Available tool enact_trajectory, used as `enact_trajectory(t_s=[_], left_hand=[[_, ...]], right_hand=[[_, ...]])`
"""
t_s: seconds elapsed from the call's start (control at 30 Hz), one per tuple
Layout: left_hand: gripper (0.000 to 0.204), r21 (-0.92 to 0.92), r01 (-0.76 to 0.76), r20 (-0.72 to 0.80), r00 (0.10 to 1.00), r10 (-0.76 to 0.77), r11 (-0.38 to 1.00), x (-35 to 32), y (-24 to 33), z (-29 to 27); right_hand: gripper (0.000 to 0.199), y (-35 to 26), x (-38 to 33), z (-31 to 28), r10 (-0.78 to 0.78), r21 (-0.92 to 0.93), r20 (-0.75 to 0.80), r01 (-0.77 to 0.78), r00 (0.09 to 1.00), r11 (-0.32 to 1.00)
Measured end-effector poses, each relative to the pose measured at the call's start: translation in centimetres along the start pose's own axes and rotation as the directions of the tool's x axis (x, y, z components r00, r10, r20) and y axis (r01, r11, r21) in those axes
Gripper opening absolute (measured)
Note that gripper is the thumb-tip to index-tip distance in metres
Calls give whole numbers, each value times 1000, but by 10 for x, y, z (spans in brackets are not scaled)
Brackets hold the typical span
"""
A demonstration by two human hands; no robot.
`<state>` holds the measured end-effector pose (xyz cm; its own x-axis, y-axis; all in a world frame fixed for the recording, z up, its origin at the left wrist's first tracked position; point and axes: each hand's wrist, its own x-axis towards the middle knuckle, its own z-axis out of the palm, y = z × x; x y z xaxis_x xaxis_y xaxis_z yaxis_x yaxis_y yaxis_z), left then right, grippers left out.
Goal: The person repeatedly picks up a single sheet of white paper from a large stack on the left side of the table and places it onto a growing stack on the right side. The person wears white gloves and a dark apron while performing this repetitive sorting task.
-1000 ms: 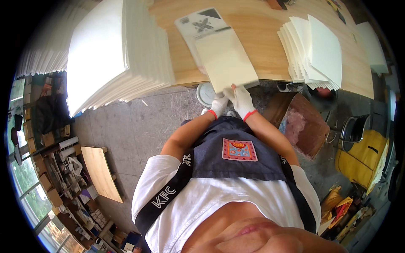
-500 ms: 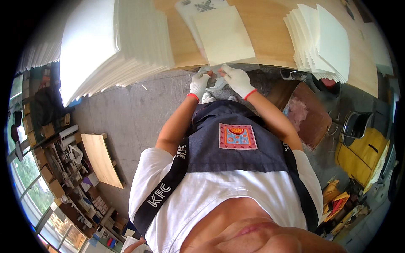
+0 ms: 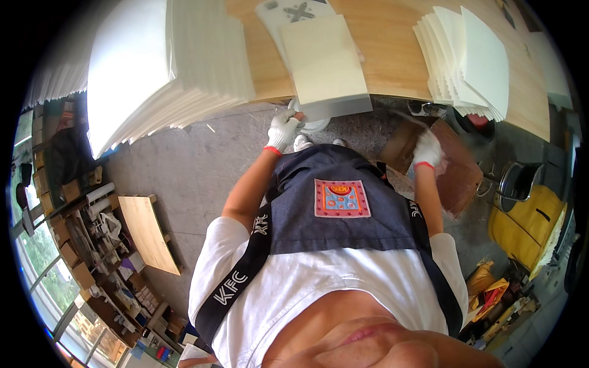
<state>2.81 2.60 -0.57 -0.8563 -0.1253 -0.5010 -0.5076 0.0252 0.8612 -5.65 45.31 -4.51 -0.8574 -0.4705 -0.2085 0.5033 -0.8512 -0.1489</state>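
Note:
A cream square sheet (image 3: 322, 58) lies on the wooden table (image 3: 386, 55) and hangs over its near edge, on top of a white sheet with a dark cross mark (image 3: 294, 11). My left hand (image 3: 285, 129), in a white glove with a red cuff, curls its fingers at the sheet's near left corner. My right hand (image 3: 427, 150), gloved the same way, is blurred out to the right above a brown cardboard box (image 3: 457, 175). Whether it holds anything is unclear.
A tall stack of white sheets (image 3: 153, 67) fills the table's left. A fanned stack of white sheets (image 3: 469, 61) sits on its right. Below are the grey floor, a wooden board (image 3: 147, 233), cluttered shelves (image 3: 92, 245), a yellow container (image 3: 524, 230) and a metal pot (image 3: 515, 181).
My right hand has left the spot next to my left hand and swung right over the brown box. My left hand stays at the cream sheet's near edge.

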Motion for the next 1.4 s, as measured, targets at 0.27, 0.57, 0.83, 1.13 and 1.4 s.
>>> enact_trajectory(t_s=[0.27,0.57,0.83,1.13,1.4], left_hand=[[28,857,-481,141,564,814,185,-1,24,5],[14,592,-422,-312,665,678,686,15,35,19],[29,-334,-103,-504,860,-85,937,6,38,34],[26,346,-450,-266,794,546,823,-8,149,27],[7,822,-525,-32,341,940,219,-176,283,-31]], right_hand=[[55,95,7,147,-331,-906,-100,-223,938,-359],[19,105,93,127,-91,-449,485,159,870,-879],[29,104,109,135,-381,-546,97,-270,920,-793],[38,102,91,142,45,-834,-453,-441,891,332],[26,137,98,251,258,-746,112,-90,960,660]])
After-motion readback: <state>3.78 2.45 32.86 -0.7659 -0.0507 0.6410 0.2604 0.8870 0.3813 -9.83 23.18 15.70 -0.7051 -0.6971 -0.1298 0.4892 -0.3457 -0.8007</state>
